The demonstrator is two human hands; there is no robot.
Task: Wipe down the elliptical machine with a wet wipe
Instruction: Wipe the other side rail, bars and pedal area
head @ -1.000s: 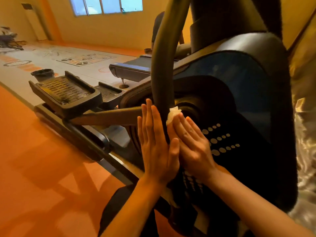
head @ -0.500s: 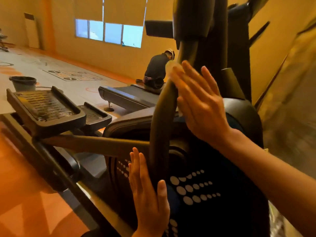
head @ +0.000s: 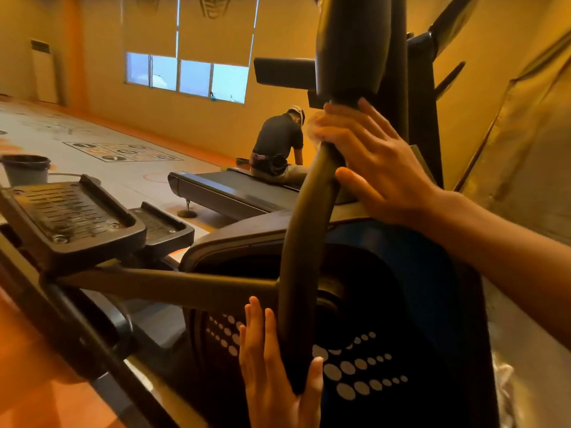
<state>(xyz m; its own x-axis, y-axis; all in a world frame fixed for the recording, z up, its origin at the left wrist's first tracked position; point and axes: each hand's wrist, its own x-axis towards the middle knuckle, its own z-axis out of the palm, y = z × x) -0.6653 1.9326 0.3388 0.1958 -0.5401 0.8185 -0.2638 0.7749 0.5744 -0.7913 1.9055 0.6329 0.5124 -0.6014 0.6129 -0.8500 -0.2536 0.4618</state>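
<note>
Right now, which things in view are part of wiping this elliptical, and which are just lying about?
In the job: wet wipe (blurred), right hand pressing it on the swing arm, left hand flat against that arm, elliptical housing, near pedal.
Lying about: bucket, treadmill, seated person.

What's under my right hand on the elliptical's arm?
A pale wet wipe shows just past the right hand, pressed on the curved dark swing arm. The rest hides beneath the fingers.
</note>
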